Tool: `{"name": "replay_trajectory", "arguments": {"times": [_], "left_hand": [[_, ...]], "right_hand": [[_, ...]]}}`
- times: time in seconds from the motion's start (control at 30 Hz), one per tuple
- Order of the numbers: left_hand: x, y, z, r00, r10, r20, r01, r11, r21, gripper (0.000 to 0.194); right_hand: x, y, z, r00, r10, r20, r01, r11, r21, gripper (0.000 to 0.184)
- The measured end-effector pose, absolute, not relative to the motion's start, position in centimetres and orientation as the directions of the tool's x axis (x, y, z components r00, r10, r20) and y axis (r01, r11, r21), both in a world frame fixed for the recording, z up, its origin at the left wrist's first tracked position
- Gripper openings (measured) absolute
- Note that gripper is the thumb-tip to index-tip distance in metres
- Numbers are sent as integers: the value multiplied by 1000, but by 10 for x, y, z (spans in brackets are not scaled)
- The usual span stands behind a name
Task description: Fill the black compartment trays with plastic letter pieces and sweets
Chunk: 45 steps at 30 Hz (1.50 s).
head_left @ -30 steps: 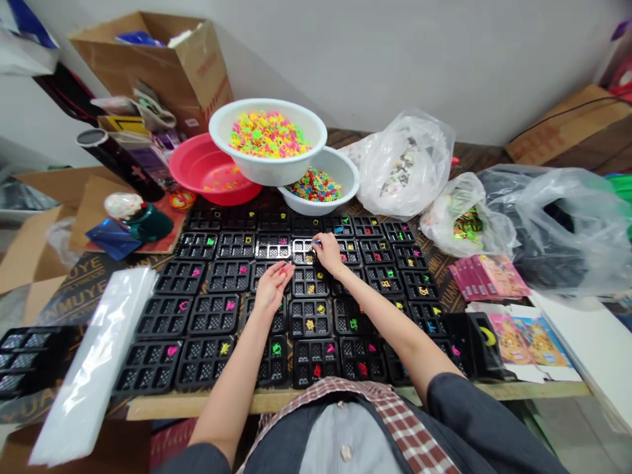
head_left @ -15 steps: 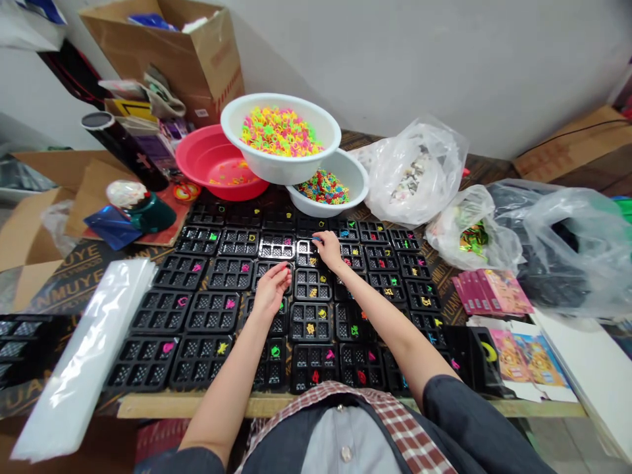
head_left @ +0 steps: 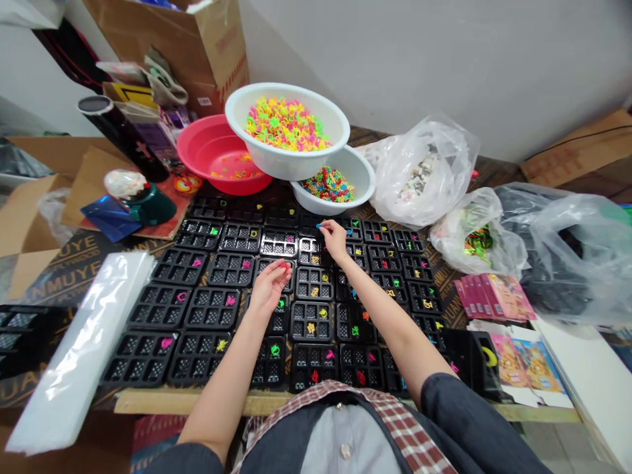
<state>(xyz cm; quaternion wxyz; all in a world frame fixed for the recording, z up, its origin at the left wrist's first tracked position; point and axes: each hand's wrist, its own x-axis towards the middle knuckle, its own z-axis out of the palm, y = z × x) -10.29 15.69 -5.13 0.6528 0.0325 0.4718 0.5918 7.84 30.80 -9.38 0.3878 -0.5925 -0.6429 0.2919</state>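
Note:
Rows of black compartment trays (head_left: 213, 308) cover the table, most holding one or two small coloured plastic charms. My right hand (head_left: 335, 239) reaches to the far rows and pinches a small blue charm (head_left: 319, 226) over a tray just in front of the lower white bowl (head_left: 356, 172). My left hand (head_left: 269, 288) hovers over the middle trays, fingers curled, with small red pieces (head_left: 283, 265) at its fingertips. A larger white bowl (head_left: 251, 108) of neon charms rests on the lower bowl's rim and a red basin (head_left: 200, 148).
Clear plastic bags (head_left: 424, 171) lie at the right, with pink card packs (head_left: 494, 296) and printed sheets near the edge. A stack of clear sleeves (head_left: 79, 349) lies at the left. Cardboard boxes (head_left: 197, 46), a dark cylinder (head_left: 121, 135) and a green object (head_left: 148, 207) stand at the back left.
My right hand has moved farther away, from the second-row tray toward the lower white bowl, still pinching the blue charm. My left hand has stayed about where it was.

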Motion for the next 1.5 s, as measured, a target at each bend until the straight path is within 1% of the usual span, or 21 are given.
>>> {"name": "replay_trajectory", "arguments": {"times": [0.1, 0.17, 0.23, 0.33, 0.4, 0.43, 0.5, 0.57, 0.6, 0.63, 0.7, 0.77, 0.83, 0.9, 1.0, 1.13, 1.23, 1.3, 1.37, 1.43, 1.5], "left_hand": [[-102, 157, -50, -159, 789, -593, -740, 303, 601, 22], [-101, 157, -50, -169, 781, -601, -742, 301, 600, 20], [-101, 157, -50, -175, 781, -599, -744, 293, 600, 19], [-100, 158, -51, -198, 787, -584, -744, 268, 613, 19], [-100, 158, -51, -236, 795, -558, -720, 242, 650, 18], [-101, 157, -50, -275, 805, -526, -687, 218, 693, 17], [-107, 157, -47, -399, 825, -401, -537, 145, 831, 17], [-115, 159, -43, -520, 830, -203, -263, 71, 962, 16], [-119, 162, -41, -547, 831, -102, -108, 51, 993, 13], [-123, 165, -39, -546, 838, -20, 34, 46, 998, 9], [-129, 177, -37, -486, 871, 71, 257, 65, 964, 5], [-132, 191, -39, -407, 909, 94, 437, 104, 893, 8], [-131, 204, -42, -326, 940, 97, 594, 125, 794, 12], [-129, 214, -46, -247, 965, 92, 709, 116, 696, 16], [-126, 222, -47, -175, 979, 108, 797, 77, 598, 13], [-119, 235, -33, -115, 969, 220, 825, -30, 565, 8], [-100, 260, -10, -12, 951, 310, 833, -162, 528, 12], [-78, 287, 8, 96, 940, 328, 847, -250, 470, 18], [-51, 321, 23, 216, 942, 257, 863, -307, 401, 24], [-22, 356, 33, 300, 950, 91, 885, -312, 346, 29], [4, 389, 37, 326, 944, -52, 906, -296, 304, 31]], "right_hand": [[75, 313, -88, -72, 984, 163, 703, 166, -692, 10], [75, 309, -83, -106, 976, 192, 760, 205, -617, 15], [81, 296, -79, -119, 957, 266, 760, 260, -595, 21], [109, 259, -71, -138, 912, 386, 732, 357, -581, 24], [141, 225, -65, -116, 897, 426, 744, 363, -561, 25], [160, 206, -62, -81, 896, 437, 764, 338, -550, 27], [203, 165, -59, 27, 898, 440, 817, 234, -528, 30], [249, 121, -61, 127, 887, 443, 864, 121, -489, 34], [270, 99, -63, 169, 875, 454, 882, 72, -466, 36], [290, 77, -66, 201, 858, 472, 900, 28, -435, 39], [325, 34, -71, 240, 827, 508, 928, -42, -371, 44], [349, -3, -75, 258, 808, 529, 941, -86, -327, 49], [364, -31, -79, 283, 796, 534, 940, -121, -318, 51], [369, -48, -83, 316, 784, 534, 930, -145, -337, 52], [364, -56, -88, 396, 740, 544, 897, -183, -403, 54], [352, -52, -91, 498, 676, 544, 840, -219, -497, 56], [347, -52, -93, 518, 646, 561, 832, -228, -506, 59], [347, -54, -94, 530, 623, 575, 829, -238, -506, 61], [347, -56, -95, 539, 610, 580, 825, -244, -510, 63], [347, -57, -95, 543, 607, 580, 822, -245, -514, 63], [348, -58, -95, 539, 605, 586, 825, -237, -513, 62]]}}
